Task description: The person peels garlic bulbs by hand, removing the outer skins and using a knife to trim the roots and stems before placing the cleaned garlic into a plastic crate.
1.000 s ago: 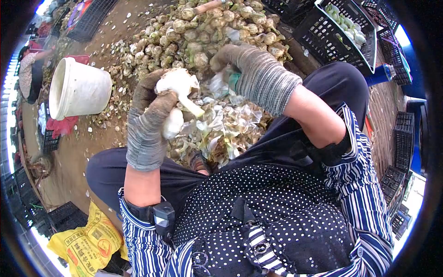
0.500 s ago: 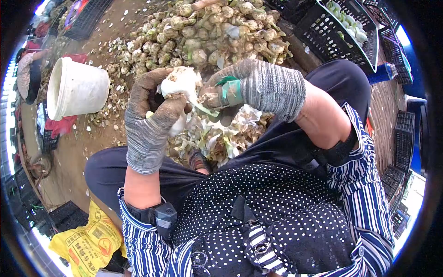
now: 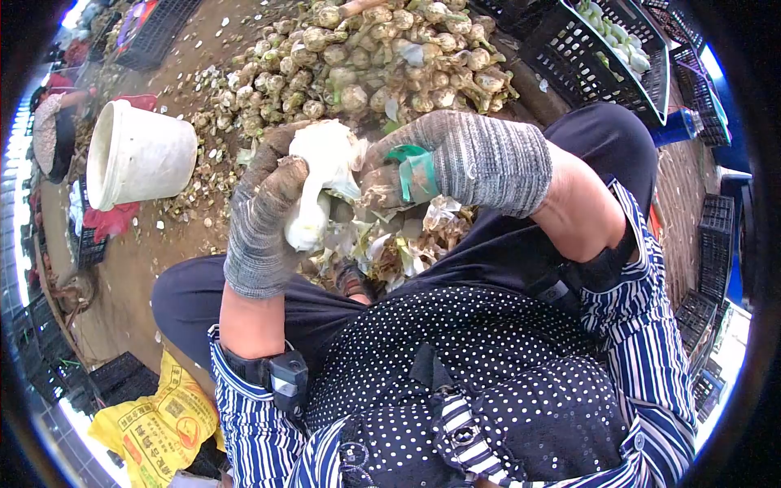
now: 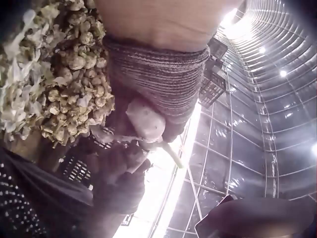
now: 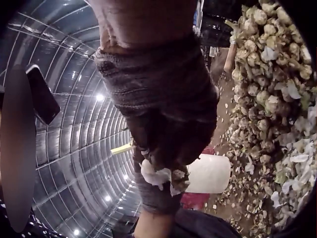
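My gloved left hand (image 3: pixel 264 207) grips a white garlic bulb (image 3: pixel 329 150), its fingers behind and its thumb in front. A second pale bulb (image 3: pixel 306 228) hangs below in the same hand. In the left wrist view, a smooth bulb (image 4: pixel 146 120) with a cut green stem (image 4: pixel 173 156) shows under the glove. My gloved right hand (image 3: pixel 464 163) is close against the bulb's right side, fingers curled and pinching its papery skin. Green tape (image 3: pixel 418 173) wraps one of its fingers. The right wrist view shows white garlic (image 5: pixel 153 173) beneath the dark glove; those fingertips are partly hidden.
A heap of unpeeled garlic (image 3: pixel 358 73) lies ahead, with loose peelings (image 3: pixel 407 244) nearer my legs. At left, a white bucket (image 3: pixel 146 154) lies tilted on the soil. Black crates (image 3: pixel 561 65) stand at upper right, one holding pale bulbs. A yellow sack (image 3: pixel 163 423) sits at lower left.
My right hand has come down from over the heap to the bulb in my left hand and now pinches its skin. The left hand has turned the bulb slightly; more white shows.
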`<state>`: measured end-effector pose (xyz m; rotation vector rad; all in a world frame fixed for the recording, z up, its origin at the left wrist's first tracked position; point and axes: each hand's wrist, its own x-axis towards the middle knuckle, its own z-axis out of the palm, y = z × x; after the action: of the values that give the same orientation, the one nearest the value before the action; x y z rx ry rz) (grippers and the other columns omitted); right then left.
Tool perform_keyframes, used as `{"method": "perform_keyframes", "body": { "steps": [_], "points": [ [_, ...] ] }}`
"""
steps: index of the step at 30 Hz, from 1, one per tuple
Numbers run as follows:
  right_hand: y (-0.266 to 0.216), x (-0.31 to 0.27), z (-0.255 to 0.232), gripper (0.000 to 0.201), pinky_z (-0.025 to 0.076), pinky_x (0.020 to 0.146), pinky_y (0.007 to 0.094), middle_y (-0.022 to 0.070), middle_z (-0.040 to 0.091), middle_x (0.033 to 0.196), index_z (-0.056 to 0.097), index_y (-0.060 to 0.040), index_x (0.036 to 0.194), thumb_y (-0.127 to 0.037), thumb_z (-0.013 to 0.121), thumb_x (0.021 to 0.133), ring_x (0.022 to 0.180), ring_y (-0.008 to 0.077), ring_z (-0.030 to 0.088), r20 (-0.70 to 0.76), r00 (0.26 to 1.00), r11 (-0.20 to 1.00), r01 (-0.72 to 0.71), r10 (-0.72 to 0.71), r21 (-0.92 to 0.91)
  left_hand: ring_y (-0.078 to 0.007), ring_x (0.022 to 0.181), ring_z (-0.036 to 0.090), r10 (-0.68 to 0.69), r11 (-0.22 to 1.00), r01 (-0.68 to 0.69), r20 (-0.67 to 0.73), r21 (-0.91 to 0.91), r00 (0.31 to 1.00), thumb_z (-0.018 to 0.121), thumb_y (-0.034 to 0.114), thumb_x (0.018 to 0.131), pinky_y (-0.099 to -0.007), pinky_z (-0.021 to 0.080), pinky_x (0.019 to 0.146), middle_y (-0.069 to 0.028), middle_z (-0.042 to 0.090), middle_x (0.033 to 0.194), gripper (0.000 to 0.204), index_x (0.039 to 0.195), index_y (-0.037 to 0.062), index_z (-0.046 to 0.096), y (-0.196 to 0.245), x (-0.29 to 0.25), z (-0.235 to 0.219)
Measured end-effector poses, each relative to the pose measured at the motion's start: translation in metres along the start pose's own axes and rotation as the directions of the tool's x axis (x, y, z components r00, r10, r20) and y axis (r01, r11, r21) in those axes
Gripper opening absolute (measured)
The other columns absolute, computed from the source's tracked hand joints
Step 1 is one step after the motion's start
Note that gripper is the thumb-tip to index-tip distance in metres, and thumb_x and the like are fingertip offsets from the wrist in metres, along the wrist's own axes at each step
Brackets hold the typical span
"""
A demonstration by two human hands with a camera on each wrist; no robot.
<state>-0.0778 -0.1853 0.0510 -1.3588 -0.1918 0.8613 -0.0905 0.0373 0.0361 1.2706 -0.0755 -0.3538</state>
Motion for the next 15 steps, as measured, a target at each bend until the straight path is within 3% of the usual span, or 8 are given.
{"method": "perform_keyframes", "body": {
  "steps": [1,3,4,7,11,12,13,15],
  "points": [
    [-0.001,0.000,0.000,0.029,0.051,0.067,0.0309,0.0115,0.067,0.081,0.064,-0.0020,0.102,-0.023,0.064,0.081,0.071,0.0202,0.064,-0.001,1.000,1.000,0.000,0.000,-0.030,-0.0209,0.090,0.062,0.001,1.000,-0.001,-0.001,0.001,1.000,0.064,0.031,0.079,-0.0308,0.056,0.067,-0.0144,0.060,0.105,0.053,0.119,-0.0018,0.049,0.001,0.000,0.000],
    [-0.004,-0.001,-0.003,0.029,0.051,0.067,0.0312,0.0116,0.067,0.080,0.064,-0.0028,0.101,-0.023,0.064,0.080,0.070,0.0205,0.063,-0.005,1.000,0.993,-0.001,0.001,-0.114,-0.0217,0.089,0.062,-0.166,0.971,0.162,-0.008,-0.176,0.986,0.061,0.034,0.081,-0.0315,0.057,0.067,-0.0148,0.059,0.106,0.056,0.121,-0.0021,0.047,0.003,-0.001,0.001],
    [-0.005,0.000,-0.005,0.028,0.051,0.066,0.0314,0.0116,0.067,0.080,0.065,-0.0032,0.100,-0.023,0.064,0.080,0.070,0.0207,0.063,-0.014,1.000,0.984,0.000,-0.002,-0.178,-0.0222,0.089,0.062,-0.185,0.942,0.163,-0.052,-0.294,0.981,0.059,0.036,0.082,-0.0311,0.057,0.065,-0.0150,0.059,0.106,0.057,0.122,-0.0023,0.047,0.001,-0.002,0.002],
    [-0.008,0.002,-0.012,0.027,0.051,0.066,0.0319,0.0118,0.067,0.078,0.065,-0.0045,0.098,-0.024,0.065,0.079,0.069,0.0212,0.063,-0.063,0.998,0.912,-0.010,-0.017,-0.410,-0.0220,0.090,0.062,-0.176,0.935,0.165,-0.008,-0.313,0.984,0.059,0.037,0.082,-0.0306,0.057,0.064,-0.0156,0.059,0.106,0.057,0.122,-0.0013,0.047,0.006,-0.006,0.000],
    [-0.009,0.004,-0.020,0.025,0.051,0.065,0.0325,0.0120,0.067,0.076,0.067,-0.0062,0.096,-0.024,0.065,0.078,0.067,0.0219,0.063,-0.184,0.981,0.580,-0.117,-0.058,-0.806,-0.0216,0.081,0.064,-0.236,0.924,0.200,-0.073,-0.326,0.969,0.061,0.042,0.081,-0.0301,0.057,0.059,-0.0128,0.062,0.102,0.060,0.121,-0.0002,0.048,-0.001,-0.004,-0.005],
    [-0.008,0.007,-0.023,0.023,0.052,0.067,0.0375,0.0141,0.066,0.075,0.067,-0.0115,0.094,-0.026,0.064,0.076,0.070,0.0292,0.064,-0.219,0.973,0.417,-0.169,-0.074,-0.893,-0.0216,0.081,0.064,-0.235,0.924,0.200,-0.071,-0.326,0.969,0.061,0.042,0.081,-0.0301,0.057,0.059,-0.0128,0.062,0.102,0.060,0.121,-0.0002,0.048,-0.002,-0.004,-0.007],
    [-0.009,0.007,-0.025,0.023,0.052,0.067,0.0375,0.0141,0.066,0.075,0.067,-0.0115,0.094,-0.026,0.064,0.076,0.070,0.0292,0.064,-0.221,0.972,0.418,-0.171,-0.074,-0.892,-0.0208,0.078,0.064,-0.229,0.886,0.229,0.048,-0.403,0.972,0.061,0.045,0.081,-0.0298,0.056,0.056,-0.0125,0.062,0.100,0.061,0.122,0.0015,0.048,0.000,-0.004,-0.010],
    [-0.012,0.008,-0.024,0.022,0.047,0.061,0.0358,0.0122,0.062,0.071,0.064,-0.0066,0.091,-0.026,0.058,0.083,0.065,0.0258,0.061,-0.345,0.937,0.292,-0.316,-0.050,-0.903,-0.0191,0.073,0.065,-0.174,0.790,0.302,0.276,-0.534,0.945,0.062,0.050,0.080,-0.0292,0.055,0.051,-0.0118,0.063,0.095,0.064,0.122,0.0049,0.048,0.006,-0.004,-0.012]
  ]
}}
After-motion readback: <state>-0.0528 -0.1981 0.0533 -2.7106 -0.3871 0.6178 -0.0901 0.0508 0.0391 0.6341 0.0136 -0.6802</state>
